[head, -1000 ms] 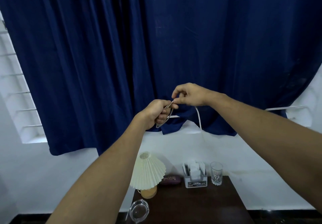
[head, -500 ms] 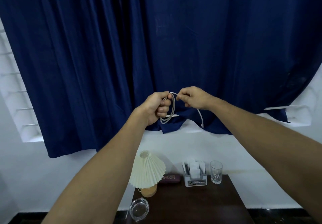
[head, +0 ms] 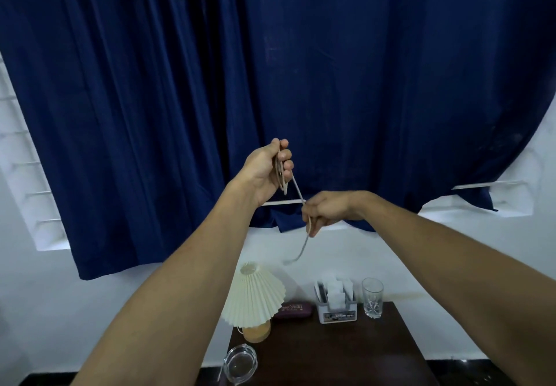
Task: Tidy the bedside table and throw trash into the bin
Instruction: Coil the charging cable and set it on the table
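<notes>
A thin grey-white cable (head: 298, 192) is held up in front of the blue curtain. My left hand (head: 267, 169) is raised and grips a small coil of it. My right hand (head: 326, 209) sits lower and to the right, fingers curled round the cable's free length. The loose end (head: 298, 253) dangles below that hand. The dark wooden bedside table (head: 331, 352) stands far below both hands.
On the table stand a cream pleated lamp (head: 254, 295), a glass ashtray (head: 240, 366) at the front left, a maroon case (head: 296, 310), a white organiser with cards (head: 337, 303) and a drinking glass (head: 372, 297). A dark blue curtain (head: 270, 85) hangs against the white wall.
My left hand rose with the coil while my right hand slid down and right along the cable. The free end now hangs shorter.
</notes>
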The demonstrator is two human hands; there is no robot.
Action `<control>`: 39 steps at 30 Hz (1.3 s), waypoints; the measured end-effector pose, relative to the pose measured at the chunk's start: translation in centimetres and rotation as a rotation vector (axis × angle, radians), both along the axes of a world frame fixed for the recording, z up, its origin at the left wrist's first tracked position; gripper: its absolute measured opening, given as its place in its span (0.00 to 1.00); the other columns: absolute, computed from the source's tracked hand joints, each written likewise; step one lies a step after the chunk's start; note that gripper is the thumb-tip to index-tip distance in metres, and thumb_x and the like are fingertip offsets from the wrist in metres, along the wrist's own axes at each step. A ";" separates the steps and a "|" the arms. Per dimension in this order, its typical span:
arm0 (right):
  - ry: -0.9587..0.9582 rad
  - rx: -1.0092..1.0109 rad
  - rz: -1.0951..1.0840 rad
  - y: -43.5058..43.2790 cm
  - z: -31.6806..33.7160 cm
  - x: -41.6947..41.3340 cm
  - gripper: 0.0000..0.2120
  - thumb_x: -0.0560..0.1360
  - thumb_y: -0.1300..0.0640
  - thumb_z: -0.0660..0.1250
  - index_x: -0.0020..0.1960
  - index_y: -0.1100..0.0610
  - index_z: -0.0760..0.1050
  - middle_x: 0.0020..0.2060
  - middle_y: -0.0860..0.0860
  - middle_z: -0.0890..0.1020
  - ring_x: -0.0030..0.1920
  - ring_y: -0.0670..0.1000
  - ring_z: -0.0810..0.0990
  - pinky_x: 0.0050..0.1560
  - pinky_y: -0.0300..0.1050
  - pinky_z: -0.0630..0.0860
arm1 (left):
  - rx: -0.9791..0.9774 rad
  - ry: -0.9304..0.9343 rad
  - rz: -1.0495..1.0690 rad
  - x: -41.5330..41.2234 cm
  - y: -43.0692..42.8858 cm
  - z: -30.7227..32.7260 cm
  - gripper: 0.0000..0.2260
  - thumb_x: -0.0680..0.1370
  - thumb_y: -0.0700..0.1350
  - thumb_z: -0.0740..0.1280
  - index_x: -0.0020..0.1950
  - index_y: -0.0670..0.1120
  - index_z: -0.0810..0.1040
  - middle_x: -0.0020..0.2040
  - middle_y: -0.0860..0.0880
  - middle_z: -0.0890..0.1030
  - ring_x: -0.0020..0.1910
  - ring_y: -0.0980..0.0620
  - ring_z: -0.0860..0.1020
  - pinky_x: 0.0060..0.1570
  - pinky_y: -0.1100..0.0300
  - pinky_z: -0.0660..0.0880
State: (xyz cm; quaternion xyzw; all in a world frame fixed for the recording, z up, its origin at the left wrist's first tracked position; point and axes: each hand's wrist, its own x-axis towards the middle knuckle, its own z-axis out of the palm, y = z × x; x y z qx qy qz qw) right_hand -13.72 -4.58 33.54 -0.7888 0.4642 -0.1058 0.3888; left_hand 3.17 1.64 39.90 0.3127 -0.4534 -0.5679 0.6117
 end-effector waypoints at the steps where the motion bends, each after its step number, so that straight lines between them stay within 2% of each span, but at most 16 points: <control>1: -0.010 0.051 0.016 0.1 -0.2 0.3 0.15 0.86 0.50 0.56 0.52 0.56 0.77 0.54 0.54 0.87 0.59 0.51 0.85 0.69 0.48 0.75 | -0.004 0.015 0.018 0.0 -0.1 -0.1 0.12 0.87 0.49 0.56 0.50 0.46 0.75 0.30 0.53 0.75 0.27 0.55 0.75 0.26 0.63 0.74; 3: -0.048 0.188 0.061 0.4 -0.5 0.8 0.16 0.86 0.48 0.56 0.53 0.56 0.77 0.57 0.49 0.87 0.63 0.49 0.82 0.71 0.48 0.73 | -0.005 0.057 0.059 -0.1 -0.1 -0.3 0.12 0.87 0.49 0.56 0.51 0.46 0.75 0.33 0.51 0.81 0.32 0.53 0.82 0.31 0.59 0.80; 5: -0.038 0.309 0.136 0.7 -1.1 1.0 0.15 0.87 0.48 0.55 0.52 0.57 0.75 0.57 0.52 0.87 0.62 0.51 0.83 0.67 0.47 0.75 | -0.003 0.109 0.104 -0.1 -0.2 -0.4 0.12 0.87 0.49 0.56 0.53 0.45 0.76 0.36 0.49 0.84 0.36 0.50 0.86 0.34 0.56 0.82; 8: 0.049 0.323 0.124 1.3 -2.5 1.3 0.16 0.86 0.48 0.54 0.50 0.58 0.72 0.39 0.54 0.86 0.40 0.52 0.86 0.57 0.51 0.82 | -0.003 0.146 0.204 0.2 -0.4 0.2 0.12 0.87 0.48 0.56 0.54 0.45 0.75 0.38 0.49 0.85 0.37 0.49 0.87 0.33 0.56 0.83; 9: 0.091 0.266 0.099 1.5 -2.8 1.5 0.17 0.86 0.47 0.54 0.51 0.58 0.73 0.32 0.52 0.80 0.33 0.51 0.81 0.53 0.51 0.83 | -0.001 0.127 0.239 0.4 -0.6 0.3 0.12 0.87 0.49 0.56 0.54 0.45 0.76 0.38 0.50 0.85 0.37 0.50 0.87 0.32 0.57 0.82; 11: 0.263 0.112 0.097 1.9 -2.9 1.9 0.19 0.86 0.45 0.53 0.52 0.57 0.75 0.29 0.50 0.72 0.28 0.49 0.70 0.43 0.48 0.80 | -0.007 0.076 0.285 0.6 -0.8 0.1 0.12 0.86 0.49 0.56 0.54 0.45 0.76 0.38 0.50 0.85 0.37 0.50 0.87 0.31 0.58 0.82; 13: 0.487 -0.040 0.146 2.6 -2.1 2.4 0.20 0.85 0.43 0.52 0.52 0.56 0.76 0.34 0.51 0.72 0.31 0.50 0.67 0.37 0.45 0.73 | -0.016 0.016 0.296 0.7 -1.2 -0.5 0.13 0.86 0.49 0.56 0.52 0.45 0.76 0.37 0.50 0.84 0.37 0.49 0.87 0.31 0.58 0.81; 15: 0.620 -0.171 0.203 3.3 -1.1 3.0 0.20 0.85 0.43 0.53 0.51 0.55 0.77 0.39 0.52 0.75 0.36 0.52 0.70 0.38 0.45 0.70 | -0.033 -0.093 0.276 0.9 -1.6 -1.4 0.13 0.87 0.48 0.55 0.51 0.45 0.75 0.36 0.50 0.83 0.37 0.49 0.87 0.32 0.57 0.82; 19: 0.593 -0.425 0.286 4.0 2.0 3.7 0.20 0.84 0.42 0.56 0.46 0.51 0.80 0.45 0.46 0.80 0.47 0.49 0.77 0.52 0.48 0.74 | -0.058 -0.340 0.227 1.4 -2.1 -3.3 0.12 0.87 0.47 0.54 0.51 0.45 0.74 0.34 0.50 0.82 0.38 0.49 0.87 0.37 0.54 0.83; 24: 0.553 -0.804 0.254 3.5 5.9 3.2 0.17 0.77 0.40 0.67 0.36 0.49 0.78 0.30 0.45 0.78 0.31 0.47 0.76 0.32 0.45 0.69 | -0.035 -0.549 0.220 1.6 -1.4 -4.3 0.14 0.87 0.48 0.55 0.50 0.44 0.77 0.35 0.48 0.84 0.31 0.54 0.83 0.27 0.62 0.77; 26: 0.507 -0.888 0.216 3.2 7.0 2.6 0.15 0.74 0.40 0.70 0.35 0.48 0.79 0.29 0.45 0.79 0.32 0.45 0.77 0.33 0.46 0.70 | -0.030 -0.624 0.165 1.5 -1.0 -4.6 0.16 0.87 0.49 0.54 0.53 0.43 0.78 0.41 0.46 0.86 0.37 0.51 0.85 0.29 0.60 0.78; 28: 0.436 -0.884 0.201 2.8 7.9 1.9 0.12 0.74 0.42 0.72 0.37 0.47 0.81 0.30 0.43 0.80 0.33 0.44 0.78 0.34 0.42 0.72 | -0.029 -0.670 0.124 1.2 -0.6 -4.7 0.16 0.87 0.49 0.53 0.54 0.44 0.78 0.44 0.45 0.86 0.35 0.50 0.84 0.28 0.61 0.74; 30: 0.402 -0.870 0.227 2.6 8.5 1.2 0.08 0.76 0.45 0.71 0.41 0.47 0.83 0.32 0.41 0.81 0.37 0.42 0.79 0.38 0.38 0.73 | -0.030 -0.709 0.109 1.1 -0.6 -4.6 0.16 0.87 0.49 0.53 0.51 0.45 0.78 0.39 0.48 0.84 0.27 0.53 0.76 0.25 0.60 0.66; 32: 0.421 -0.919 0.248 2.4 8.9 0.4 0.07 0.80 0.49 0.68 0.49 0.49 0.84 0.38 0.41 0.78 0.44 0.44 0.78 0.47 0.43 0.76 | -0.025 -0.759 0.107 1.0 -0.8 -4.5 0.15 0.86 0.49 0.54 0.51 0.45 0.78 0.33 0.51 0.79 0.24 0.53 0.69 0.27 0.58 0.60; 35: 0.473 -1.002 0.233 2.1 9.2 -0.5 0.09 0.82 0.52 0.64 0.56 0.51 0.83 0.44 0.43 0.74 0.49 0.48 0.76 0.55 0.50 0.76 | -0.006 -0.764 0.081 1.1 -1.1 -4.5 0.15 0.83 0.47 0.55 0.49 0.44 0.79 0.29 0.52 0.70 0.24 0.54 0.62 0.26 0.58 0.58; 39: 0.490 -1.128 0.203 2.1 8.9 -1.3 0.11 0.84 0.52 0.62 0.59 0.51 0.81 0.52 0.47 0.78 0.54 0.51 0.77 0.58 0.54 0.76 | 0.003 -0.776 0.043 0.6 -0.9 -4.5 0.16 0.77 0.45 0.53 0.38 0.48 0.79 0.26 0.53 0.65 0.23 0.55 0.58 0.23 0.60 0.57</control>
